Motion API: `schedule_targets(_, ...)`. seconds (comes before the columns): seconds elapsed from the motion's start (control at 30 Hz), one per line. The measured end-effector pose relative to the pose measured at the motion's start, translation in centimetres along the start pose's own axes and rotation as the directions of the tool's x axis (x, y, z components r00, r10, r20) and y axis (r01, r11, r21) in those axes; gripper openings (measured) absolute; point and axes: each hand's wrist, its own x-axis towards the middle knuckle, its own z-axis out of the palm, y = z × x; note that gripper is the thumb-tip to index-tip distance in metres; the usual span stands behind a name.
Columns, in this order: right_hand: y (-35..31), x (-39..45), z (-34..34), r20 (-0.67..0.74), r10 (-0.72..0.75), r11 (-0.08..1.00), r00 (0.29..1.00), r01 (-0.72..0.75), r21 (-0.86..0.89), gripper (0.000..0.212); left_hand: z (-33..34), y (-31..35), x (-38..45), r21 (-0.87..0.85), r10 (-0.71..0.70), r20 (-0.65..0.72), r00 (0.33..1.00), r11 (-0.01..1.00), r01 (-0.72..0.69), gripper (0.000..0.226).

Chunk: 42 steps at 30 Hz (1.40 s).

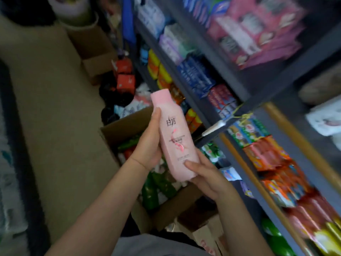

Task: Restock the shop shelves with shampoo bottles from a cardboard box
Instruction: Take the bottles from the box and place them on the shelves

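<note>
We've got pink shampoo btl (pixel 174 137) held w/ both hands, left hand (pixel 147 145) round mid, right hand (pixel 204 174) cupping base; rigid plastic, prob slick + hefty, grab mid-body

Both bare forearms reaching up from the lower edge, converging. Left hand (pixel 147 143) cupping the left side of the tall pink plastic shampoo bottle (pixel 172 133), fingers extended upward along it, palm against it. Right hand (pixel 206 174) cradling the base, thumb laid across the front, fingers wrapped behind.
</note>
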Motion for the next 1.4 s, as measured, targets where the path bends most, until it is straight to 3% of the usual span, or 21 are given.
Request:
schedule_targets(0.07,-1.9,-3.0,-0.3,-0.052,-0.084,0.996,0.995,0.082,-0.035,0.048,4.0,0.9,-1.2,-0.005,0.033,0.142,0.989,0.999,-0.032,0.074)
schedule_targets(0.17,-4.0,-6.6,-1.0,-0.199,-0.227,0.967,0.953,0.196,-0.163,0.047,9.4,0.9,-2.6,0.044,0.081,0.205,0.975,0.995,-0.092,0.072)
schedule_targets(0.3,-6.1,-10.2,-3.0,-0.366,-0.440,0.886,0.820,0.331,-0.324,0.036,16.3,-1.3,-4.4,0.249,0.100,0.267,0.958,0.954,-0.169,0.054)
schedule_targets(0.4,-7.3,-12.9,-4.8,-0.430,-0.571,0.820,0.699,0.472,-0.323,0.029,21.3,-2.6,-6.2,0.406,0.117,0.332,0.936,0.878,-0.254,0.039)
schedule_targets(0.5,-8.1,-15.6,-7.3,-0.477,-0.645,0.759,0.597,0.572,-0.310,0.029,25.3,-3.3,-7.5,0.444,0.098,0.451,0.887,0.837,-0.318,0.033)
schedule_targets(0.6,-8.4,-17.5,-9.7,-0.486,-0.710,0.687,0.509,0.652,-0.320,0.043,27.4,-3.5,-7.9,0.471,0.059,0.636,0.769,0.760,-0.447,0.027)
schedule_targets(0.7,-8.3,-18.3,-12.0,-0.496,-0.755,0.640,0.429,0.648,-0.414,0.052,28.0,-3.8,-7.9,0.457,0.031,0.756,0.654,0.691,-0.561,0.036)
schedule_targets(0.8,-9.5,-17.5,-13.8,-0.519,-0.793,0.607,0.318,0.491,-0.626,0.053,28.3,-3.5,-7.3,0.440,0.030,0.802,0.596,0.646,-0.624,0.044)
schedule_targets(0.87,-11.0,-16.3,-14.6,-0.509,-0.814,0.581,0.280,0.413,-0.702,0.058,28.3,-2.9,-6.4,0.436,0.054,0.815,0.576,0.598,-0.673,0.051)
schedule_targets(1.03,-15.2,-12.1,-15.5,-0.505,-0.839,0.544,0.202,0.318,-0.776,0.063,28.6,-1.4,-3.7,0.474,0.106,0.775,0.623,0.554,-0.684,0.045)
schedule_targets(1.2,-17.2,-9.4,-15.6,-0.542,-0.782,0.619,0.307,0.285,-0.732,0.053,29.1,-1.5,0.5,0.595,0.109,0.676,0.729,0.503,-0.627,0.042)
schedule_targets(1.4,-19.4,-7.8,-16.3,-0.575,-0.766,0.634,0.287,0.197,-0.747,0.043,30.3,-2.3,4.6,0.638,0.069,0.629,0.774,0.523,-0.565,0.042)
